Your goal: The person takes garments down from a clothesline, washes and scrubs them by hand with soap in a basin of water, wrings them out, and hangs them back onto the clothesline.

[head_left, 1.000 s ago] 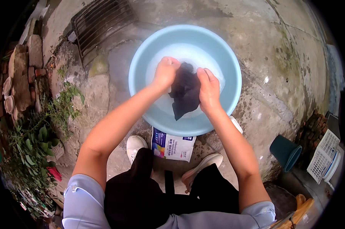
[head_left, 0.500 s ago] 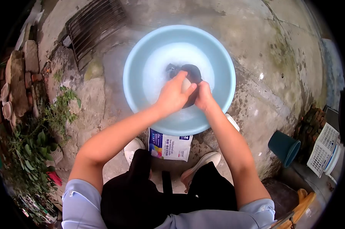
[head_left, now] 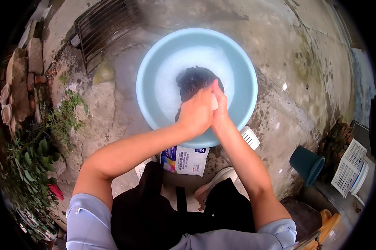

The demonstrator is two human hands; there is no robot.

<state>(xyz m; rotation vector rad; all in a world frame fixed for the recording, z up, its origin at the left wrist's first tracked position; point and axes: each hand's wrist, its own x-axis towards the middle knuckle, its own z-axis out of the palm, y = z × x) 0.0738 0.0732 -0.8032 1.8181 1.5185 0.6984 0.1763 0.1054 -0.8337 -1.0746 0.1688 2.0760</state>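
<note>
A light blue basin (head_left: 144, 89) of foamy water stands in front of me. Bunched dark wet cloth (head_left: 195, 79) lies in it. My left hand (head_left: 197, 110) is closed on a white bar of soap (head_left: 214, 102), which shows between my hands. Pressed against it from the other side, my right hand (head_left: 220, 106) is closed at the cloth's near right edge. My fingers partly hide both the soap and the cloth.
A washing powder bag (head_left: 190, 161) lies between my shoes, below the basin. Beside the basin is a white slotted dish (head_left: 249, 138). A dark green bucket (head_left: 306, 164) and a white basket (head_left: 349, 166) are at right. Plants (head_left: 34, 162) and a metal grate (head_left: 109, 31) are at left.
My hands have come together and moved slightly nearer to me. The dark cloth now spreads out more beyond them. More of the slotted dish shows.
</note>
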